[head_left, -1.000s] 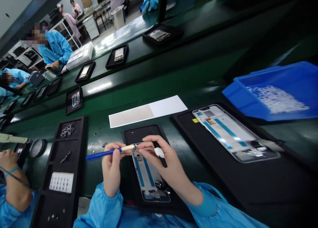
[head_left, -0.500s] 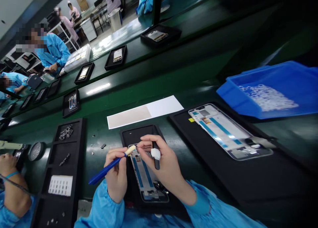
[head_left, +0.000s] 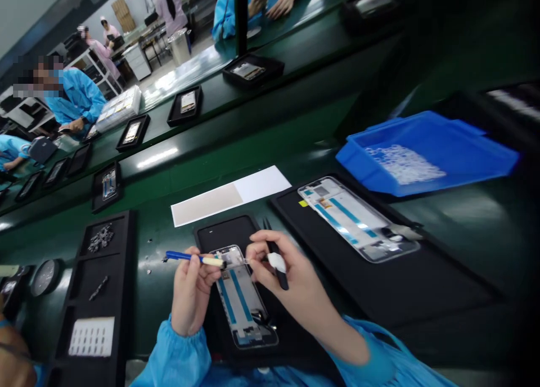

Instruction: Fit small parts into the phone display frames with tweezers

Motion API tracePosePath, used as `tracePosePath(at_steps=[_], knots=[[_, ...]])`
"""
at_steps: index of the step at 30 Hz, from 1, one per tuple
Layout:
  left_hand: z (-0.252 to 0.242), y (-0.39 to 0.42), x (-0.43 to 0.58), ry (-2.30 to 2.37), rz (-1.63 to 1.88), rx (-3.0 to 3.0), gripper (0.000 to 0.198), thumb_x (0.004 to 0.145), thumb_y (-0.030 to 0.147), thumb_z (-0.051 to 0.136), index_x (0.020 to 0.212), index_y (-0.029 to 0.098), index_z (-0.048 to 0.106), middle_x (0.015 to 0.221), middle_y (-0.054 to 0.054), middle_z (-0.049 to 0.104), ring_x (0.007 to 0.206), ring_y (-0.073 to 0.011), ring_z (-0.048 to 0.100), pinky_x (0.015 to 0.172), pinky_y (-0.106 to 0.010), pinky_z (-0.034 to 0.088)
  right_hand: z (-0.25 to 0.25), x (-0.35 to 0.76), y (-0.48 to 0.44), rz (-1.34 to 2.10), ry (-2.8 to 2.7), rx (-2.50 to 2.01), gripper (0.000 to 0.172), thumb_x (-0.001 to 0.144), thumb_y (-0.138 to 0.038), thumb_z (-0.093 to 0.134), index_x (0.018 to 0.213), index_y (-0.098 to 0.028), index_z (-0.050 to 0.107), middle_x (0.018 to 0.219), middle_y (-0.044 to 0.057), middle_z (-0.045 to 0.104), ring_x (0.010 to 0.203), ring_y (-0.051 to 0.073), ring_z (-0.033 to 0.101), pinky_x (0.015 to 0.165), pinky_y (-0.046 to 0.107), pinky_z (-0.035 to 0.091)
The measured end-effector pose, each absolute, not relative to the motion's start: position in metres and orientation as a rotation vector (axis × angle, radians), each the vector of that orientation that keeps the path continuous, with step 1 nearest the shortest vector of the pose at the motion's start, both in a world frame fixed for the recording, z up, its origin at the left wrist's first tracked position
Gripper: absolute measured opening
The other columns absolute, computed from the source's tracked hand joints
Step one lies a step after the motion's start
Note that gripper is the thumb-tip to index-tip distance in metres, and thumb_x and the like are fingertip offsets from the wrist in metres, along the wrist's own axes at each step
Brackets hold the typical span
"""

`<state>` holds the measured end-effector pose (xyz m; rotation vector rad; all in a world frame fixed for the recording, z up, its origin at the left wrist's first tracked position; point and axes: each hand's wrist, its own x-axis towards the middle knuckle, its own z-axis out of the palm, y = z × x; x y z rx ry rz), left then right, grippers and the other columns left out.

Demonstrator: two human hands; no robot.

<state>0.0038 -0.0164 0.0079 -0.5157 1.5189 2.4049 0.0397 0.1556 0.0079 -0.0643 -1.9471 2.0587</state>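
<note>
My left hand [head_left: 192,288] is closed around a pen-like tool [head_left: 179,255] with a blue handle and a cream end. Its small dark tip points right, above the top of a phone frame [head_left: 244,297]. Closed too, my right hand [head_left: 287,269] keeps black tweezers [head_left: 282,279] with a white wrap tucked in the palm, their points facing away from me. Its thumb and forefinger pinch near the tool's tip; a thin pale bit shows there, too small to name. Under both hands, the phone frame with blue strips lies in a black tray [head_left: 232,226].
Right of me, another phone frame [head_left: 358,218] lies on a black mat [head_left: 430,286], with a blue bin [head_left: 476,156] of clear pieces behind. A compartmented black tray [head_left: 126,263] stands left. A white card [head_left: 261,184] lies ahead. A co-worker's arm [head_left: 17,347] is at left.
The pen-like tool has swung from slanting up to the right to nearly level, its dark tip now showing. My right fingers have drawn slightly away from it. The camera view has shifted.
</note>
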Motion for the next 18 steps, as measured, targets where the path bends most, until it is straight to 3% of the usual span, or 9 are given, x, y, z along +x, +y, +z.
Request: tracePosePath(at_steps=[5, 8, 13, 18], knots=[[0.004, -0.029, 0.0, 1.609, 2.436, -0.54, 0.048, 0.059, 0.041, 0.091, 0.091, 0.019, 0.063, 0.072, 0.002, 0.074, 0.062, -0.0128, 0.072, 0.061, -0.02, 0.061, 0.043, 0.055, 0.252, 1.171, -2.067, -0.506, 0.023, 0.078, -0.024, 0.069, 0.099, -0.022, 0.059, 0.083, 0.003, 0.067, 0.075, 0.019, 0.066, 0.073, 0.034, 0.053], [0.001, -0.032, -0.003, 1.675, 2.403, -0.478, 0.047, 0.064, 0.042, 0.088, 0.094, 0.019, 0.061, 0.075, 0.0, 0.074, 0.061, -0.0126, 0.071, 0.064, -0.022, 0.062, 0.056, 0.033, 0.321, 0.778, -2.106, -0.794, 0.028, 0.079, -0.014, 0.07, 0.106, -0.014, 0.064, 0.087, 0.007, 0.07, 0.083, 0.02, 0.065, 0.079, 0.034, 0.048], [0.001, -0.037, 0.002, 1.914, 2.342, -0.328, 0.045, 0.071, 0.046, 0.082, 0.098, 0.019, 0.057, 0.083, -0.004, 0.077, 0.068, -0.0163, 0.074, 0.067, -0.025, 0.062, 0.036, -0.023, 0.391, 0.671, -2.331, -1.059, 0.036, 0.082, -0.022, 0.069, 0.113, -0.002, 0.066, 0.089, 0.011, 0.073, 0.086, 0.019, 0.066, 0.07, 0.032, 0.041], [-0.001, -0.047, 0.007, 2.342, 2.199, -0.193, 0.038, 0.077, 0.041, 0.078, 0.095, 0.02, 0.052, 0.082, -0.004, 0.077, 0.073, -0.0197, 0.075, 0.069, -0.03, 0.063, 0.023, -0.018, 0.389, 0.713, -2.322, -1.041, 0.05, 0.081, -0.037, 0.067, 0.112, 0.003, 0.065, 0.099, 0.015, 0.072, 0.096, 0.026, 0.066, 0.067, 0.039, 0.038]])
